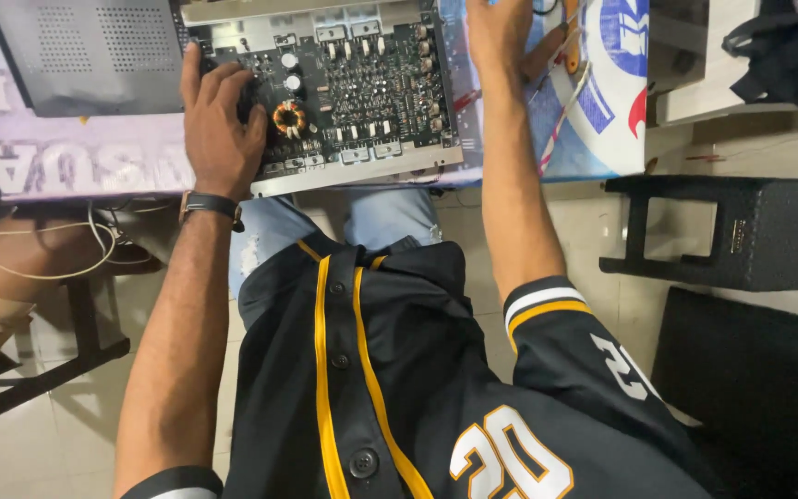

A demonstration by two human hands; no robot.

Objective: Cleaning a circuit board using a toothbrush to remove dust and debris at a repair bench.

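Here we sit at a table (85, 162) over a tiled floor (48, 434), a black stool (750, 231) beside us. Our left hand (222, 125) rests, fingers spread, on the circuit board (362, 79) at the table's edge. Our right hand (499, 28) touches its right side; we cannot tell its fingers.

The circuit board (344, 83) is lying under the left hand's fingers (219, 88) — the perforated cover (85, 51) sitting just left of them.

Printed-cover table (76, 166) with open circuit-board chassis (353, 83) and perforated metal cover (85, 55).
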